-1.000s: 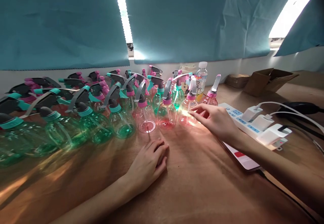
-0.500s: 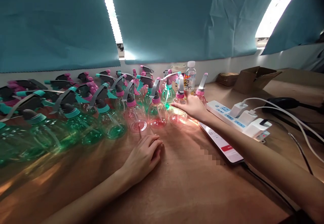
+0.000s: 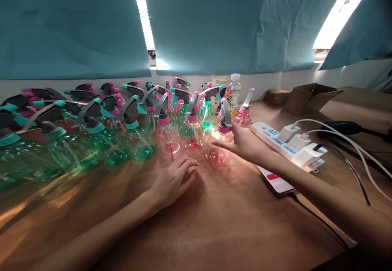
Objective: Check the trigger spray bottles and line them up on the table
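My right hand [image 3: 241, 142] is at a pink spray bottle [image 3: 218, 154], its thumb across the near side and its fingers behind, wrapped round the bottle's upper body. That bottle stands on the wooden table, slightly nearer than its neighbours. My left hand [image 3: 174, 181] rests on the table with nothing in it, fingers loosely bent and somewhat apart, just in front of another pink spray bottle [image 3: 167, 136]. A third pink bottle [image 3: 192, 134] stands between the hands. Green spray bottles [image 3: 142, 142] with teal collars stand in rows to the left.
A white power strip [image 3: 275, 138] with plugged chargers lies at the right, beside a phone [image 3: 277, 181] with a cable. Behind stand a clear drink bottle [image 3: 234, 91], one more pink sprayer [image 3: 243, 116] and an open cardboard box [image 3: 309, 97]. Blue-green curtains [image 3: 208, 26] hang at the back.
My right hand has drawn the pink bottle nearer, away from the row, and its nozzle has turned. The view has shifted slightly. My left hand stays on the table.
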`<action>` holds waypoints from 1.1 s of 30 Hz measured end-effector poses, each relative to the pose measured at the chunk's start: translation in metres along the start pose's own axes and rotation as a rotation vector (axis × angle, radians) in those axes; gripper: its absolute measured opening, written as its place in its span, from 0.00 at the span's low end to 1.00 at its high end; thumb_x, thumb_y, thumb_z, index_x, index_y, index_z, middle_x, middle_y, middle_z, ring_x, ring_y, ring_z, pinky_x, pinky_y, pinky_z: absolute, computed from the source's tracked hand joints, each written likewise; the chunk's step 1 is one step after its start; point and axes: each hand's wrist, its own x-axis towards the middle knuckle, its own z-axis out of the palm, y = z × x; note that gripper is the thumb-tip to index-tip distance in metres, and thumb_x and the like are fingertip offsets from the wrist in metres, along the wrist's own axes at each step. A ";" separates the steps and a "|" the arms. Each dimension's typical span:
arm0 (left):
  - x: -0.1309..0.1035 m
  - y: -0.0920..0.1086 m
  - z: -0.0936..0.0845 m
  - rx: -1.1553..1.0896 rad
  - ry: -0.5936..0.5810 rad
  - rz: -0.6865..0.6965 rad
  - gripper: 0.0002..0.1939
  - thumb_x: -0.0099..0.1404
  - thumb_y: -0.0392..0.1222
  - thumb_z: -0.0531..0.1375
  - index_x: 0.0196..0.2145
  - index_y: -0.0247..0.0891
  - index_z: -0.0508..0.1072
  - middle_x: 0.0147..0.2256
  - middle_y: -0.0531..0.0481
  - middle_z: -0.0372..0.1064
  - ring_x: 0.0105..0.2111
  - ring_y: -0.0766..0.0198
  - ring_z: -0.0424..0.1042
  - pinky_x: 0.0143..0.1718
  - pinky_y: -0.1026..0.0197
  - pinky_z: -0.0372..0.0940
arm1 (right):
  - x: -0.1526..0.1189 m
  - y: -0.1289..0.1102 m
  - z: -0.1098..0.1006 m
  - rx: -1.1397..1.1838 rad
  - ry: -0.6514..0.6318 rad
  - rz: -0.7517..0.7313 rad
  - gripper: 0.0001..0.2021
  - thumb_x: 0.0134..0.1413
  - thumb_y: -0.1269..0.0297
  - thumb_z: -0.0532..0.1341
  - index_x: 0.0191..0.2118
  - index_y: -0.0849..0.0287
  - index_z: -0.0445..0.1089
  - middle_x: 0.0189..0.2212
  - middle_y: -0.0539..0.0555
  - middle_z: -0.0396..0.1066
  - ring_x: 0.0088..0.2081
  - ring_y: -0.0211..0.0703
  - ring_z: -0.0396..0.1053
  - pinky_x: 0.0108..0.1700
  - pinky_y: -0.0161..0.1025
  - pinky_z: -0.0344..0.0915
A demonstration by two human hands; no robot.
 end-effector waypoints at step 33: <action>-0.021 0.005 -0.091 -0.495 0.354 -0.398 0.05 0.57 0.35 0.55 0.33 0.42 0.65 0.28 0.56 0.60 0.29 0.65 0.65 0.41 0.54 0.68 | -0.037 -0.092 0.097 0.362 -0.248 -0.550 0.31 0.60 0.44 0.56 0.60 0.63 0.58 0.58 0.65 0.64 0.58 0.58 0.62 0.59 0.57 0.60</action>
